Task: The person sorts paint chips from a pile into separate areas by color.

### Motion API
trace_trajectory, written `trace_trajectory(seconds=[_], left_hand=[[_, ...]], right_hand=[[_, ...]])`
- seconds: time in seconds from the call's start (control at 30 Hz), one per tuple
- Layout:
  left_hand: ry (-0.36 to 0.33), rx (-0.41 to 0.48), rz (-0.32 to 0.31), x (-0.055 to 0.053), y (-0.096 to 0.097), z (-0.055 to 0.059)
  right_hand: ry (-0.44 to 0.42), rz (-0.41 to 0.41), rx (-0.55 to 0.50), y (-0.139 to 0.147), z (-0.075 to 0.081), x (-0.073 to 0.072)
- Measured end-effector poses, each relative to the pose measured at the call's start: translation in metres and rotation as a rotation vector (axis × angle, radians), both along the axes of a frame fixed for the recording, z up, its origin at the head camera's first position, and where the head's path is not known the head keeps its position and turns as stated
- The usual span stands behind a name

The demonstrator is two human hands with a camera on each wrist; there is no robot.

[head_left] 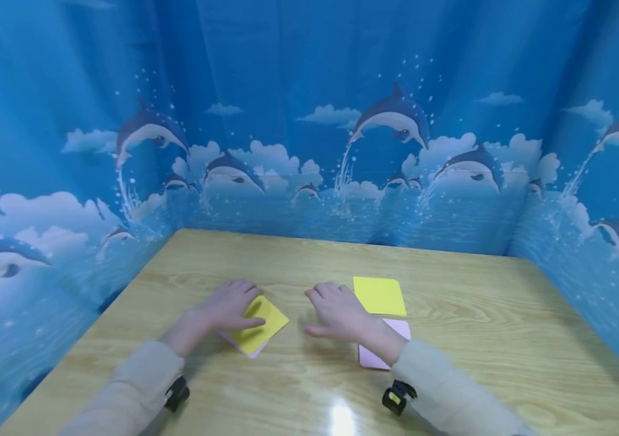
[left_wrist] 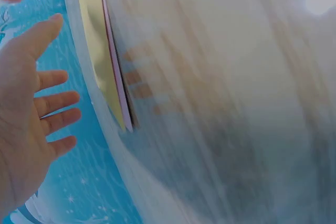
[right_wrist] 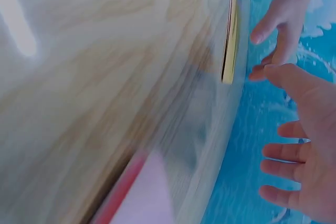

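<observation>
A yellow paper square [head_left: 267,327] lies turned cornerwise on the table, over a pink paper square [head_left: 258,351] whose edge peeks out below. My left hand [head_left: 229,307] hovers above this pair, fingers loosely extended; the left wrist view shows a gap between the hand [left_wrist: 23,103] and the papers. To the right, my right hand [head_left: 338,312] is held over the tabletop with its fingers spread, holding nothing. Beyond it lies another yellow square [head_left: 381,295]. A second pink square [head_left: 370,358], nearer me, is partly covered by the right forearm.
The wood-grain table [head_left: 484,339] is bordered at the back and sides by a blue curtain [head_left: 287,72] printed with dolphins. Light glares off the table's near middle. Dark devices are strapped at both wrists.
</observation>
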State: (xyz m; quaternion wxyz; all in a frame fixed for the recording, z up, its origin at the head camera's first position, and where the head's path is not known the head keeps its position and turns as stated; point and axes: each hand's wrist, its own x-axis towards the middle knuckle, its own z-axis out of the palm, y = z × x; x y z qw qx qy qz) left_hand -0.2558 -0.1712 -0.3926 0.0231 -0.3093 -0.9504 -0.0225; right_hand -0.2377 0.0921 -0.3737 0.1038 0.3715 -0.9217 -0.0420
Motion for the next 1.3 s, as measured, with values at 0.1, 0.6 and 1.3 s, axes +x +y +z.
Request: trace_trajectory(seconds=[0.1,0.6,1.3], left_hand=[[-0.006,-0.005,-0.001,0.001,-0.005,0.000],[-0.001,-0.034,-0.059,0.001,-0.007,-0.001],[-0.081,-0.047,-0.016,0.002,-0.002,-0.008]], right_hand=[[-0.037,-0.014,0.037,-0.017,-0.001,-0.001],[-0.125,-0.065,0.116,-0.091,-0.026,0.003],[-0.234,-0.067,0.128,-0.086,-0.029,-0.006]])
